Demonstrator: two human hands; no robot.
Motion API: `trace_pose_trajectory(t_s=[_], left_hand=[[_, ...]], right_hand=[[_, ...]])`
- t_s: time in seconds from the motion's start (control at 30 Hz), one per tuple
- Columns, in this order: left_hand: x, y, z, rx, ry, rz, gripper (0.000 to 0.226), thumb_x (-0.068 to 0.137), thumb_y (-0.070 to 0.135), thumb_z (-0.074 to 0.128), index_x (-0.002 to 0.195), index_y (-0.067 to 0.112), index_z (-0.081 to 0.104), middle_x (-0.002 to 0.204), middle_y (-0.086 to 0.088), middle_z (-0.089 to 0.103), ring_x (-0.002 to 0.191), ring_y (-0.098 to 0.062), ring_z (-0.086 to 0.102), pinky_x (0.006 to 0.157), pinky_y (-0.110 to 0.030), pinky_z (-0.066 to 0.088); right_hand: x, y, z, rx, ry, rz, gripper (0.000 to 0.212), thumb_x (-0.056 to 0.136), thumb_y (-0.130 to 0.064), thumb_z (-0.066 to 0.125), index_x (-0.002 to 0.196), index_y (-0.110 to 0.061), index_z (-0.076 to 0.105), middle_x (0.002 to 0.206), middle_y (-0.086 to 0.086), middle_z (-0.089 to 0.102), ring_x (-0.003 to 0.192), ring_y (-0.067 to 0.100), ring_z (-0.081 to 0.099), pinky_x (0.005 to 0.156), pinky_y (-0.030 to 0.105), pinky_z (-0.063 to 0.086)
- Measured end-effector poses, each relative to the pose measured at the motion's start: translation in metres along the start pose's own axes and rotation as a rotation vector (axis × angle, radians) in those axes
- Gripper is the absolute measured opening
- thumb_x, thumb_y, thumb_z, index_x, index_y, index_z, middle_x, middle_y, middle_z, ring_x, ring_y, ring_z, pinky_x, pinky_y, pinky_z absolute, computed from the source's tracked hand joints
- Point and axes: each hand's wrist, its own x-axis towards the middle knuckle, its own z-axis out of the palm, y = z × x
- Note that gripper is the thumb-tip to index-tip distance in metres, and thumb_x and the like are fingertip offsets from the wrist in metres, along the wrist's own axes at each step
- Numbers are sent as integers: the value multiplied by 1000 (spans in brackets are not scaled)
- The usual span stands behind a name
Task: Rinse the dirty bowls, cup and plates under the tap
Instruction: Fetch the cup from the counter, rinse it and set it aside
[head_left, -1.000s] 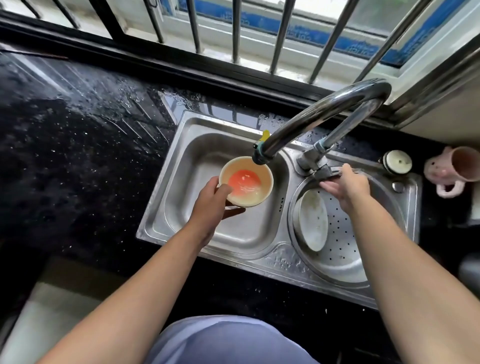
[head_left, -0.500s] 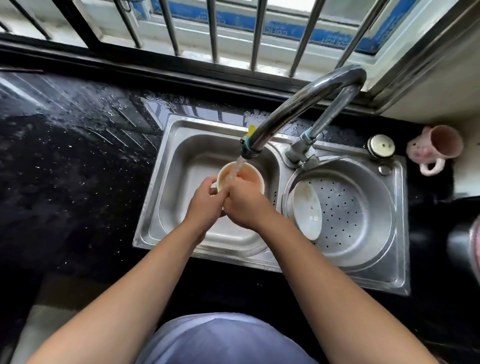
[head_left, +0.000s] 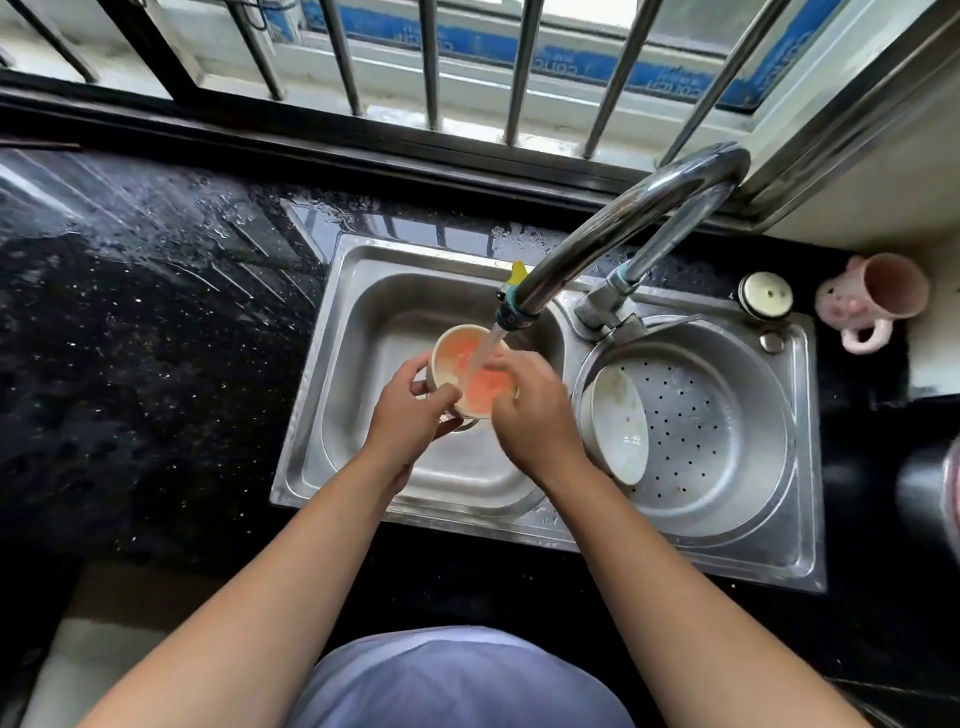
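- White lettering is seen on the window's blue strip (head_left: 571, 60) but cannot be read.
- The orange-stained bowl (head_left: 453, 359) is held over the left sink basin (head_left: 374, 312), under the tap (head_left: 613, 228) stream.
- Its left rim is pinched by the left grip (head_left: 410, 410); its right rim is clasped by the right grip (head_left: 530, 410), wrists bent down.
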Motion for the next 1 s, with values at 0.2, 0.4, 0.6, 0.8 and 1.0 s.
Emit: trace_pose_trajectory(t_s=[0.2, 0.4, 0.6, 0.8, 1.0], left_hand=[[3, -2, -5, -85, -5, -115, 28, 83, 23, 63, 108, 17, 73, 104, -18, 75, 88, -30, 79, 70, -40, 65], [1, -6, -3, -186, -25, -256, 41, 85, 42, 63, 113, 13, 70, 85, -9, 74, 74, -24, 76, 55, -34, 57], [-2, 0, -3, -25, 14, -204, 45, 79, 68, 64, 101, 30, 76, 73, 10, 76, 68, -10, 73, 69, -36, 46], [-4, 16, -5, 214, 15, -11, 49, 78, 81, 56, 108, 46, 73, 89, 15, 78, 83, -9, 65, 64, -30, 45], [6, 10, -3, 81, 22, -168, 33, 92, 48, 57, 108, 24, 72, 82, 0, 77, 72, -16, 77, 65, -34, 54]], right_hand=[[-3, 19, 0, 404, -146, 487, 35, 97, -28, 53, 131, -26, 61, 127, -2, 67, 117, 17, 64, 100, 44, 54], [4, 20, 0, 666, -252, 483, 37, 95, -40, 53, 130, -37, 63, 121, -2, 73, 107, 20, 73, 88, 44, 63], [5, 23, 10, 813, -209, 634, 45, 83, -22, 57, 127, -22, 57, 118, 15, 70, 96, 31, 77, 75, 40, 64], [1, 16, 30, 960, -172, 715, 37, 93, -3, 46, 129, -10, 51, 122, 19, 64, 106, 39, 72, 72, 39, 64], [3, 15, 19, 749, -90, 570, 38, 94, -20, 54, 130, -28, 58, 114, 6, 72, 98, 27, 75, 75, 42, 66]])
